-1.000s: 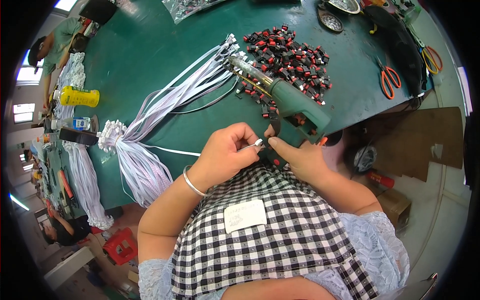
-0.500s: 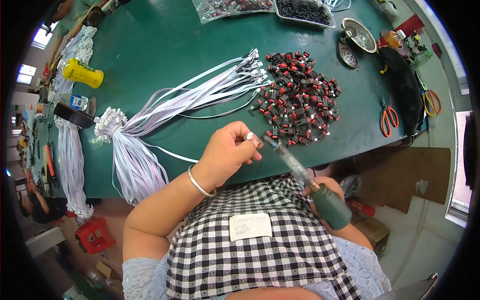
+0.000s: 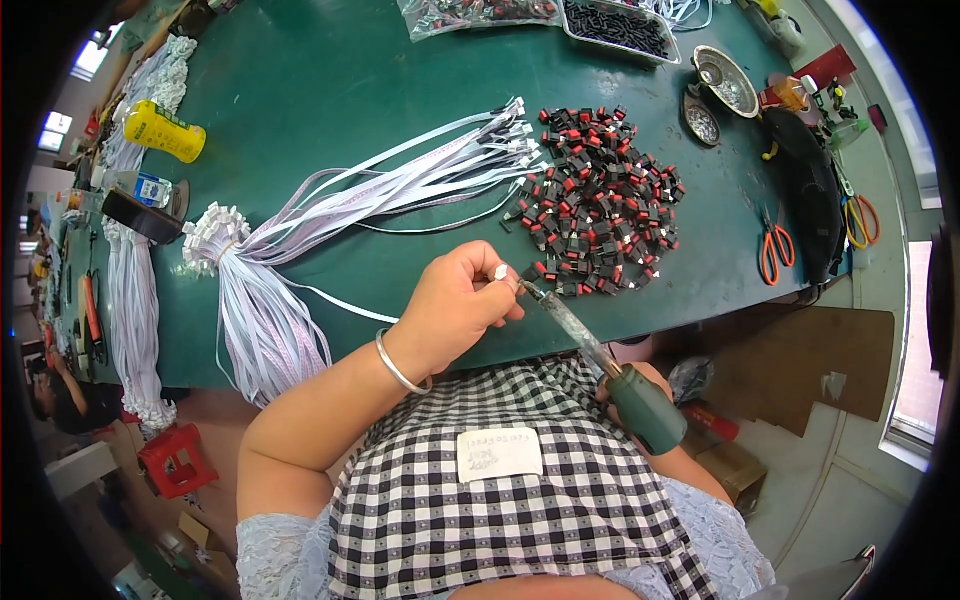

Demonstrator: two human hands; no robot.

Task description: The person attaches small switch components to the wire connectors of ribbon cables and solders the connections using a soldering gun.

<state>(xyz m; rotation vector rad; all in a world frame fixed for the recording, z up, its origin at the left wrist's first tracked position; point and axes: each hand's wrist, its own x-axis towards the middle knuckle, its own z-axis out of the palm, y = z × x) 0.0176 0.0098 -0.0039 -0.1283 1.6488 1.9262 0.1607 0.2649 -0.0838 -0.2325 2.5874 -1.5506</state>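
Note:
My left hand is closed in a pinch on a small white connector. A white flat cable runs from the bundle to this hand. My right hand, partly hidden, grips a soldering iron with a dark green handle and a metal barrel. The iron's tip meets the left fingertips, right beside the connector; whether it touches a part there is too small to tell. Just beyond both hands lies a heap of small black and red switches.
A tied bundle of white cables spreads over the green table. To the right lie orange-handled scissors and metal dishes. A tray of black parts stands at the back. At left are a yellow bottle and a phone.
The soldering iron has moved slightly left and its tip now sits at the left fingertips. My left hand has barely moved. The view has shifted a little.

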